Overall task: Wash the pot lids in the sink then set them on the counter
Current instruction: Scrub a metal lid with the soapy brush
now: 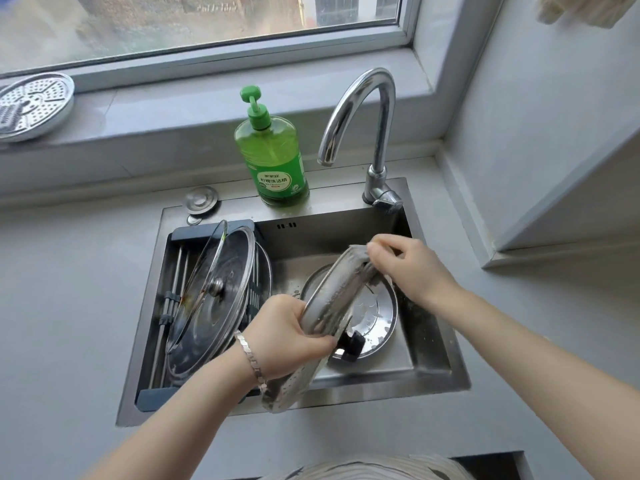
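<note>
Now my left hand (291,336) grips the steel lid (332,299) at its rim, fingers curled around it, and holds it tilted on edge over the sink (433,375). My right hand (412,268) pinches a grey cloth (363,270) against the lid's upper rim. Another lid (379,313) lies flat in the basin beneath.

Recessed in counter (69,306): sink (381,389). In left half of sink: drain rack (213,227), with stacked lids (214,289) leaning on edge inside. On sink floor, right half: round dish (381,317). Above dish, tilted on edge: steel lid (329,299), gripped at near edge by left hand (287,334), at far edge by right hand (412,268) through cloth (363,268). On far sink ledge, left to right: plug (201,200), soap bottle (273,161), faucet (382,140). Behind, on window ledge (173,109), far left: steamer plate (31,105).
</note>
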A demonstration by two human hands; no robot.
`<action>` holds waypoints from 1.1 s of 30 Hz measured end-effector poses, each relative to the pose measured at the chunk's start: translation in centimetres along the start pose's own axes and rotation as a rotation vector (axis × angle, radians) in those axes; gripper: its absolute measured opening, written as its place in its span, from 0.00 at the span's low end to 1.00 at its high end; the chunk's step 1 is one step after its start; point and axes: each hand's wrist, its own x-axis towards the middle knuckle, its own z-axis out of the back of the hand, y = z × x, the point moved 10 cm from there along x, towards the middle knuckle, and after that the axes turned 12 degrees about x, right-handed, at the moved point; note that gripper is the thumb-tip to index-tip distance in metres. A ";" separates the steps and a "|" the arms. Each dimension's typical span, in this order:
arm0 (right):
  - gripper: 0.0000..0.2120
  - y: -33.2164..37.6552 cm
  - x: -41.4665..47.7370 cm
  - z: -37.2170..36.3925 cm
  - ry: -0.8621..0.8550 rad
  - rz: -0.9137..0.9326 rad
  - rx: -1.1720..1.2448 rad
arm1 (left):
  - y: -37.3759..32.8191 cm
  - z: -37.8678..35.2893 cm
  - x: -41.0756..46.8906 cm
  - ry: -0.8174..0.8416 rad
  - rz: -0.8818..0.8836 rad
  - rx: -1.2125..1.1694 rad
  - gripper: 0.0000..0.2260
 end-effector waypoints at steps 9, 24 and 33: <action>0.37 -8.2 0.3 1.2 -0.026 -0.352 0.832 | 0.7 0.6 -1.7 -0.053 -0.080 -0.233 0.14; 0.19 6.1 -1.9 1.8 0.179 0.145 0.154 | -1.4 5.6 -1.3 -0.205 -0.136 -0.048 0.22; 0.39 8.9 -1.5 4.3 -0.112 0.188 -0.060 | -3.0 6.8 -0.8 -0.397 -0.027 -0.163 0.10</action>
